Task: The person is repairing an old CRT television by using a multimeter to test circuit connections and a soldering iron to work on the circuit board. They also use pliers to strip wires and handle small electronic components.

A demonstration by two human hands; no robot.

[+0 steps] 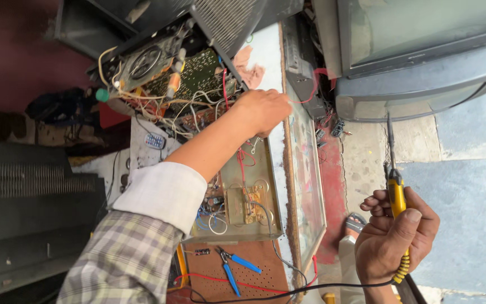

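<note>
Wires crowd our left hand, fingers curled, perhaps gripping one; the soldering iron clamped in our right hand could burn them.

Two hands, one yellow-handled soldering iron, one blue-handled pliers, one television, one circuit board.

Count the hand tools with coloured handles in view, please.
2. Yellow soldering iron is held upright in the right hand. Blue-handled pliers lie on the brown board at the bottom, below the left arm. Others may be hidden among the wires.
</note>
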